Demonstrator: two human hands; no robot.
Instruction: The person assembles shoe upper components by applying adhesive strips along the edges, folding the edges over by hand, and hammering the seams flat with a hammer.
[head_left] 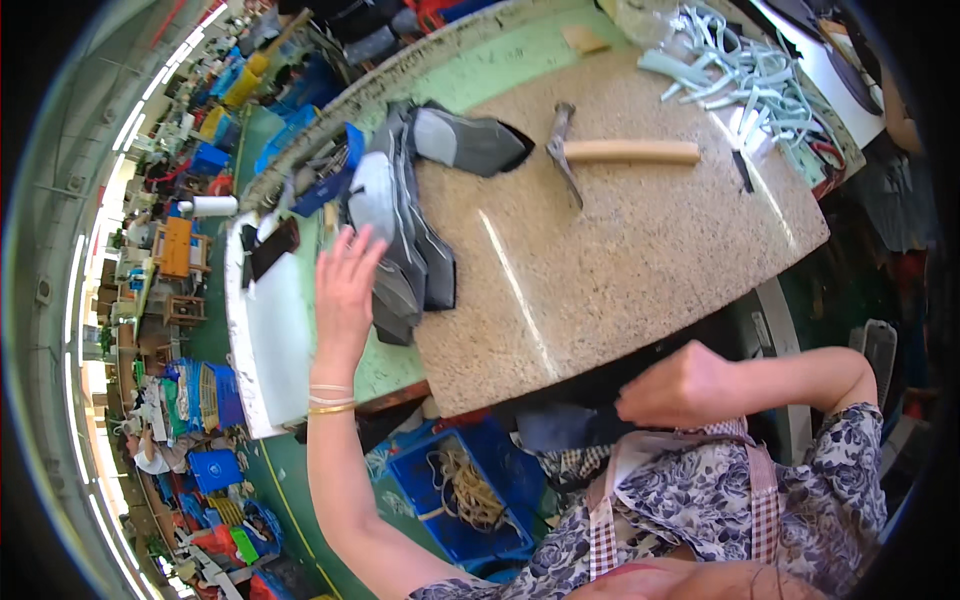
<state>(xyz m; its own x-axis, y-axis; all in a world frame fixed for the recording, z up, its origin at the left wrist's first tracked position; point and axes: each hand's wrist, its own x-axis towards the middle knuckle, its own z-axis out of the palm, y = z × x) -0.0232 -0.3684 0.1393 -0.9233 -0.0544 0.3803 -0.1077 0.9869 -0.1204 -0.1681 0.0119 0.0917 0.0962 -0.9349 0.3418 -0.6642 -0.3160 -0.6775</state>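
Observation:
My left hand reaches over the left part of the table, fingers stretched out and slightly apart. Its fingertips are at the near-left edge of a pile of grey shoe uppers, some with light linings; whether they touch is hard to tell. One more grey upper lies at the pile's far right. My right hand is closed, held in front of my body past the table's near edge. Anything inside its fingers is hidden. A hammer with a wooden handle and metal head rests on the speckled board.
Pale blue strips are heaped at the far right, near red-handled scissors. A phone-like dark object lies on the left white surface. Below the table stands a blue crate holding cord. A dark strip lies right.

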